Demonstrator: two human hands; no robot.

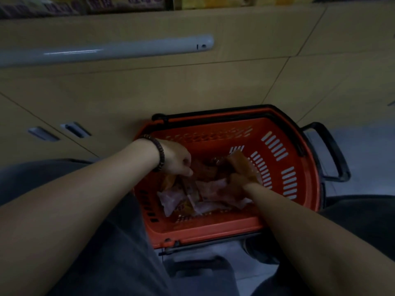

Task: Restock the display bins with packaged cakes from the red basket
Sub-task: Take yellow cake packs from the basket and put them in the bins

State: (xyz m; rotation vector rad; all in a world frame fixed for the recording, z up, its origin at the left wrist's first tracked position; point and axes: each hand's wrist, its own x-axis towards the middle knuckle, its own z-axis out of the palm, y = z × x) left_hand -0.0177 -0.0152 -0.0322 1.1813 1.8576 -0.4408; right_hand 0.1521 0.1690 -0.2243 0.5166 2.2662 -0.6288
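Right now you are crouching over the red basket (pixel 213 233), with both hands reaching inside it. Your right hand (pixel 236 183) is clenching its grip round an orange pack (pixel 240 162) that is standing up near the basket's far right wall. Your left hand (pixel 177 160), beaded bracelet (pixel 161 154) on the wrist, is curling its fingers down at the basket's middle; whether that grip is holding a pack, cannot tell. Packaged cakes (pixel 192 199) are lying loose on the basket floor. To do this well, I'd say, be pinching packs by the sealed edge, not squashing the cake, and be lifting clear of the rim. Count: one basket, two hands, one pack held, roughly four pale pink packs plus a few orange ones showing; blur is hiding the exact number.
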